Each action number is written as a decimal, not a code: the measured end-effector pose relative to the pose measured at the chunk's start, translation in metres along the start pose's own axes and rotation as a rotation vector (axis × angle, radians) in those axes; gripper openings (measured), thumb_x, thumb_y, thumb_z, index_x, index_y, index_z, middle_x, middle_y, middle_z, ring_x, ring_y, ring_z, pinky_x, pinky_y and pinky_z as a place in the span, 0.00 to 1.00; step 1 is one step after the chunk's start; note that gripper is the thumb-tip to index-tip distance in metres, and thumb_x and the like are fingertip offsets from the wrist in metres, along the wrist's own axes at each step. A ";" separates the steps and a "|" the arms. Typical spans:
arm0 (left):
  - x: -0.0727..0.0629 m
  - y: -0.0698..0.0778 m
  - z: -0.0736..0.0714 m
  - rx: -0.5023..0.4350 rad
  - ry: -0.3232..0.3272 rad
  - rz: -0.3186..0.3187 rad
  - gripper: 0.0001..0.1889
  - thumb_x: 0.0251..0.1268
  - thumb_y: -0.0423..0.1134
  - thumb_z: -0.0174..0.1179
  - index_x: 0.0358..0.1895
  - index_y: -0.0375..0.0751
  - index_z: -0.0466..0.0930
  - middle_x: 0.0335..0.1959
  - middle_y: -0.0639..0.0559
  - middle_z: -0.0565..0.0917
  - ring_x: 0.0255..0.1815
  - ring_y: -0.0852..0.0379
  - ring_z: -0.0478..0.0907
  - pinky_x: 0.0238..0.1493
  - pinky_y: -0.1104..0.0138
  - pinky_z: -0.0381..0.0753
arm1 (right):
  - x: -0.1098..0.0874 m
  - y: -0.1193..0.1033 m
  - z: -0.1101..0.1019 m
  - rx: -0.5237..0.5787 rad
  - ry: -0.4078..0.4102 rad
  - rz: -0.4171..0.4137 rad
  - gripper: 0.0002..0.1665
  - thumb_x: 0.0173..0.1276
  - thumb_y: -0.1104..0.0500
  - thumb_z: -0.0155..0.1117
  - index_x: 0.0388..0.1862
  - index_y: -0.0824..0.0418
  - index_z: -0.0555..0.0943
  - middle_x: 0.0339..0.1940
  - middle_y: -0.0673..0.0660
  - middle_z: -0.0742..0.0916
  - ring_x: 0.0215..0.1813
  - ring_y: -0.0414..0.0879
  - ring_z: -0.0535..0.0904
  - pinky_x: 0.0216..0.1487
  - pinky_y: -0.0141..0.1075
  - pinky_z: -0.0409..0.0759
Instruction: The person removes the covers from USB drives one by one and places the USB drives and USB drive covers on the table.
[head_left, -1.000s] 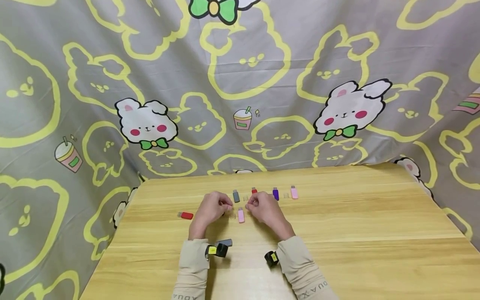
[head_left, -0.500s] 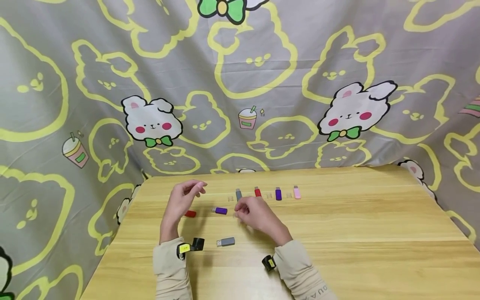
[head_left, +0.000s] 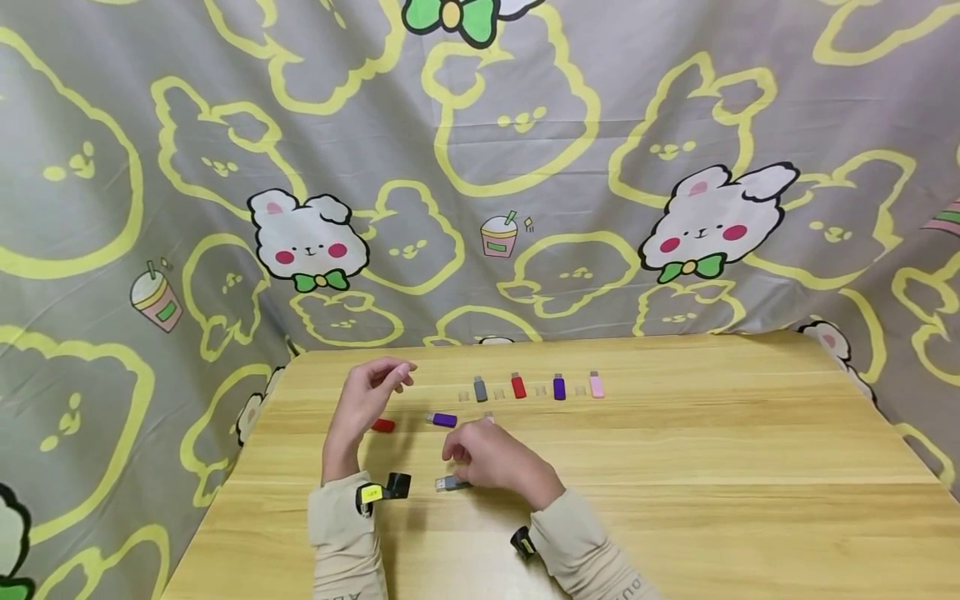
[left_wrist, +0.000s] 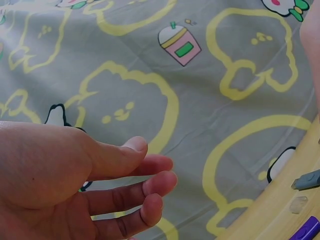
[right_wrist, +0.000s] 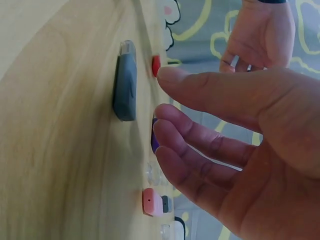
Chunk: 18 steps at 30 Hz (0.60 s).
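Observation:
In the head view, my right hand (head_left: 495, 458) is over the near grey USB stick (head_left: 450, 483) and hides its right end. The right wrist view shows that stick (right_wrist: 125, 87) apart from the fingertips, thumb and fingers spread and nothing between them. A pink USB stick (right_wrist: 151, 202) lies farther off in that view; its metal tip just shows beyond the hand in the head view. My left hand (head_left: 369, 400) hovers at the left, fingers relaxed, holding nothing. Below it lies a red USB stick (head_left: 383, 425), partly hidden, with a purple USB stick (head_left: 444, 420) to its right.
A back row holds a grey stick (head_left: 480, 388), a red stick (head_left: 518, 385), a purple stick (head_left: 558, 387) and a pink stick (head_left: 596, 385). Small clear caps (head_left: 541, 390) lie between and beside them. A patterned curtain (head_left: 555, 167) hangs behind the wooden table (head_left: 712, 458).
My left hand has moved left, away from the middle, uncovering the near purple stick. My right hand has come nearer and left, from the pink stick to the near grey one.

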<state>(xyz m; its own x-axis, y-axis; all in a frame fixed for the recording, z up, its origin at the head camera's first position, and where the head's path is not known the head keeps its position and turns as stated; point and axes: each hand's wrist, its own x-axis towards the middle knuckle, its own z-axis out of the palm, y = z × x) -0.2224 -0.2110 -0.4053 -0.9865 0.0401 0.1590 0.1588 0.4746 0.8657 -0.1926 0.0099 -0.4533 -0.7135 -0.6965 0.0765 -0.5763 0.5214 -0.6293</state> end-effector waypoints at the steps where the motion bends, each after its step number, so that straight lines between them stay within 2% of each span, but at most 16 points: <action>1: 0.000 0.001 0.000 -0.002 0.000 -0.007 0.13 0.80 0.38 0.57 0.50 0.32 0.86 0.36 0.43 0.87 0.42 0.44 0.79 0.43 0.66 0.74 | 0.000 0.000 0.001 -0.005 -0.002 -0.002 0.10 0.60 0.65 0.79 0.40 0.61 0.89 0.32 0.47 0.86 0.34 0.34 0.75 0.52 0.36 0.73; 3: -0.002 0.008 0.000 0.003 -0.003 -0.015 0.12 0.80 0.36 0.56 0.50 0.30 0.85 0.36 0.43 0.86 0.42 0.42 0.79 0.43 0.66 0.74 | 0.000 -0.001 0.002 -0.008 -0.009 -0.002 0.10 0.61 0.65 0.79 0.41 0.61 0.89 0.31 0.47 0.85 0.33 0.34 0.74 0.50 0.34 0.73; 8: -0.011 0.034 -0.001 0.015 -0.022 -0.019 0.11 0.79 0.31 0.55 0.48 0.26 0.84 0.39 0.31 0.85 0.43 0.36 0.78 0.43 0.66 0.73 | 0.002 -0.003 0.005 0.005 -0.038 0.009 0.09 0.62 0.65 0.78 0.41 0.61 0.89 0.28 0.45 0.83 0.31 0.34 0.73 0.39 0.28 0.75; 10: -0.013 0.040 -0.002 0.017 -0.030 -0.003 0.11 0.79 0.31 0.55 0.48 0.26 0.84 0.39 0.30 0.85 0.42 0.36 0.78 0.43 0.66 0.73 | 0.002 -0.003 0.006 0.001 -0.044 0.003 0.08 0.61 0.66 0.77 0.40 0.61 0.89 0.27 0.45 0.83 0.31 0.35 0.72 0.36 0.27 0.74; 16: -0.015 0.045 -0.001 0.023 -0.027 -0.004 0.11 0.79 0.32 0.56 0.47 0.27 0.85 0.35 0.41 0.86 0.42 0.37 0.78 0.42 0.65 0.73 | 0.002 -0.004 0.012 -0.026 -0.049 -0.006 0.06 0.61 0.69 0.75 0.32 0.60 0.87 0.24 0.45 0.81 0.29 0.35 0.71 0.33 0.27 0.72; 18: -0.015 0.045 0.000 0.024 -0.025 -0.015 0.11 0.79 0.32 0.56 0.47 0.27 0.85 0.35 0.41 0.86 0.43 0.36 0.78 0.43 0.65 0.73 | 0.002 -0.004 0.014 -0.027 -0.048 -0.001 0.07 0.60 0.70 0.74 0.30 0.59 0.86 0.23 0.44 0.80 0.27 0.34 0.71 0.32 0.27 0.72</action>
<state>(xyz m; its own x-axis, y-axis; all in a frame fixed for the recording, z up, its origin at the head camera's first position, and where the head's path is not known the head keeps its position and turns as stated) -0.2003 -0.1898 -0.3686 -0.9895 0.0545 0.1339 0.1432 0.4965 0.8561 -0.1858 -0.0001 -0.4612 -0.6934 -0.7195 0.0398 -0.5884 0.5334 -0.6077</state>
